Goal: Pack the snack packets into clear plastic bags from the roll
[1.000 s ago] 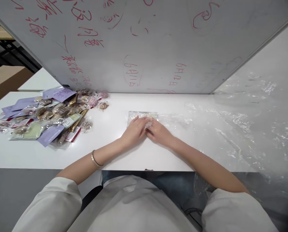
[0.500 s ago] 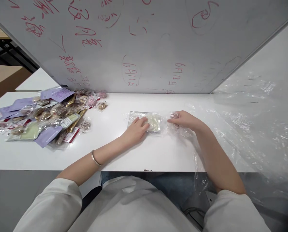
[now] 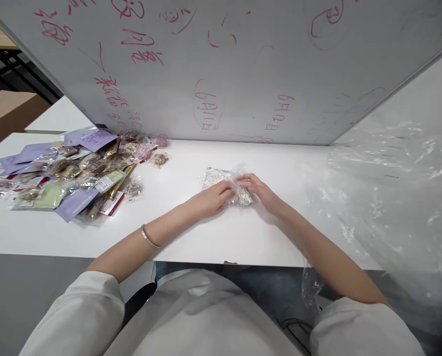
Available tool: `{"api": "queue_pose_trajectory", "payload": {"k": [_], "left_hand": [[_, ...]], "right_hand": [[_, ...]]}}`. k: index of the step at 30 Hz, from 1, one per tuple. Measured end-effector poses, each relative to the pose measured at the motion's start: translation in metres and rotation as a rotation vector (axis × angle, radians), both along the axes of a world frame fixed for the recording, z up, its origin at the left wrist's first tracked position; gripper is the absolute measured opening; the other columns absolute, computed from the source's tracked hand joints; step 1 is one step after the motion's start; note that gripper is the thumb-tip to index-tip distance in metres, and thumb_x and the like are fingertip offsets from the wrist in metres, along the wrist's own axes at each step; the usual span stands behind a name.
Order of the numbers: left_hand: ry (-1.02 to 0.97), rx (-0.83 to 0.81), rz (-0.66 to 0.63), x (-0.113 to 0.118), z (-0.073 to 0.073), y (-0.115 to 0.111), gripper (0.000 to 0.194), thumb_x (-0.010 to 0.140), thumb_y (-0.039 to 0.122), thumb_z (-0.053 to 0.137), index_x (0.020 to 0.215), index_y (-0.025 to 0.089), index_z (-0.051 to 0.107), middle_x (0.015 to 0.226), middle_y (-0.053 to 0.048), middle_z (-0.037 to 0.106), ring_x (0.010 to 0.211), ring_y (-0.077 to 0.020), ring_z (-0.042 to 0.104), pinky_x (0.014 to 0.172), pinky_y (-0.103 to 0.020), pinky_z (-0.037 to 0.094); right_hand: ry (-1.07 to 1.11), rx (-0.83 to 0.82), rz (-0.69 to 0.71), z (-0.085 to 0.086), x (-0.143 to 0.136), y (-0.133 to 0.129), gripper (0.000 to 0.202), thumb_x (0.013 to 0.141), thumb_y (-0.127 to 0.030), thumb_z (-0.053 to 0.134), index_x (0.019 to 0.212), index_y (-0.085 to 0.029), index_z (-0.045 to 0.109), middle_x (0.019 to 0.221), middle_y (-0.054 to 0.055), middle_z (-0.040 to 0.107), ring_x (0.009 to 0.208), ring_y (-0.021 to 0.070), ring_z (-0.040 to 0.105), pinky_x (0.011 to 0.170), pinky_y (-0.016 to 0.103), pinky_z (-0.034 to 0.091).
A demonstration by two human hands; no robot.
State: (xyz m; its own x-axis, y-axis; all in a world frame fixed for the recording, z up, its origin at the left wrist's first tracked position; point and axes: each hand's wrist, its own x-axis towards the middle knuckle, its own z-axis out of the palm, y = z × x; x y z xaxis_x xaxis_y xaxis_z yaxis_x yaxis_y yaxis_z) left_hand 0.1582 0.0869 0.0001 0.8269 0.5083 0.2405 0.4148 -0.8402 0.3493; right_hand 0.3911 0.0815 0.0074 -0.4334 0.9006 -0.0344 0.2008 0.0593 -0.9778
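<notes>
A flat packet (image 3: 214, 175) with a silvery edge lies on the white table, largely covered by crinkled clear plastic (image 3: 242, 196). Across its near left part rests my left hand (image 3: 215, 197), its fingers bent and pressed on the plastic. My right hand (image 3: 257, 189) is at the packet's right side, fingers curved over the bunched plastic and close to the left fingertips. Both hands touch the wrap, and the fingertips are partly hidden in its glare.
A heap of small wrapped snacks and purple packets (image 3: 76, 203) covers the table's left part. A whiteboard (image 3: 243, 64) with red writing stands along the back. Loose clear plastic sheeting (image 3: 387, 212) spreads over the right side and hangs past the front edge.
My right hand has moved left, bringing clear plastic over the packet, and now meets my left hand. The view has shifted slightly.
</notes>
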Motion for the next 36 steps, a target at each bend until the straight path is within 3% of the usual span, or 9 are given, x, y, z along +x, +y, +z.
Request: {"api": "queue_pose_trajectory", "payload": {"k": [4,8,11,15,20,25,31,33,36], "left_hand": [[0.038,0.044,0.103,-0.002,0.004,-0.007,0.025,0.093,0.014,0.044,0.110,0.019,0.063,0.124,-0.014,0.057,0.124,-0.0288,0.051,0.105,-0.050,0.044],[-0.077,0.077,0.258,-0.006,0.001,-0.016,0.021,0.089,0.035,0.065,0.108,0.024,0.063,0.150,-0.013,0.038,0.147,-0.0400,0.022,0.118,-0.067,0.021],[-0.254,-0.066,0.364,-0.009,-0.005,-0.017,0.040,0.090,0.035,0.064,0.125,0.022,0.050,0.155,-0.018,0.026,0.144,-0.0348,0.032,0.113,-0.058,0.038],[-0.274,-0.131,0.317,-0.010,-0.006,-0.011,0.051,0.096,0.020,0.045,0.145,0.024,0.032,0.153,-0.017,0.031,0.138,-0.0266,0.044,0.106,-0.046,0.049],[0.054,0.003,0.080,0.001,0.002,-0.010,0.086,0.084,0.024,0.055,0.158,0.016,0.011,0.161,-0.021,0.028,0.151,-0.0371,0.022,0.121,-0.058,0.021],[0.141,0.021,0.222,0.006,0.001,-0.004,0.086,0.078,0.028,0.060,0.155,0.013,0.025,0.156,-0.024,0.035,0.146,-0.0400,0.030,0.116,-0.062,0.022],[-0.185,-0.114,0.331,0.000,0.004,0.003,0.051,0.086,0.028,0.056,0.136,0.018,0.052,0.131,-0.017,0.062,0.121,-0.0312,0.058,0.099,-0.046,0.047],[-0.370,-0.292,0.439,0.001,0.007,-0.001,0.036,0.092,0.043,0.051,0.113,0.018,0.066,0.105,-0.011,0.072,0.100,-0.0276,0.066,0.083,-0.038,0.053],[-0.590,-0.573,0.559,0.005,0.010,-0.007,0.051,0.094,0.059,0.045,0.087,0.015,0.069,0.076,-0.007,0.069,0.077,-0.0240,0.066,0.067,-0.033,0.053]], "right_hand": [[-0.215,0.220,0.054,-0.003,0.000,0.004,0.028,0.096,-0.035,0.047,0.117,-0.029,0.065,0.115,0.003,0.071,0.103,0.0237,0.064,0.091,0.043,0.050],[-0.371,0.608,-0.017,-0.008,-0.008,0.009,0.016,0.090,-0.032,0.059,0.096,-0.028,0.074,0.110,0.007,0.064,0.105,0.0252,0.060,0.094,0.046,0.047],[-0.435,0.748,-0.089,-0.011,-0.011,0.008,0.009,0.087,-0.030,0.063,0.088,-0.025,0.071,0.123,0.009,0.061,0.113,0.0273,0.058,0.098,0.048,0.044],[-0.301,0.582,-0.122,-0.014,-0.018,0.004,0.009,0.084,-0.027,0.063,0.092,-0.024,0.064,0.109,0.006,0.071,0.096,0.0217,0.066,0.082,0.038,0.052],[-0.188,0.172,-0.375,-0.011,-0.027,0.007,0.007,0.072,-0.027,0.066,0.072,-0.022,0.061,0.069,-0.001,0.070,0.070,0.0183,0.068,0.069,0.032,0.053],[0.136,-0.172,-0.158,-0.004,-0.005,0.020,0.030,0.071,-0.037,0.071,0.095,-0.022,0.057,0.088,0.005,0.075,0.087,0.0246,0.072,0.066,0.036,0.059],[0.025,0.243,-0.054,-0.003,0.021,0.029,0.071,0.063,-0.042,0.082,0.127,-0.026,0.054,0.151,0.013,0.047,0.140,0.0313,0.044,0.110,0.050,0.044],[-0.065,0.210,0.054,-0.004,0.015,0.025,0.083,0.063,-0.043,0.084,0.136,-0.025,0.051,0.152,0.013,0.047,0.141,0.0319,0.043,0.112,0.050,0.042],[-0.007,0.033,0.056,-0.003,-0.001,0.014,0.068,0.063,-0.044,0.084,0.123,-0.021,0.062,0.126,0.012,0.068,0.116,0.0312,0.065,0.099,0.049,0.055]]}}
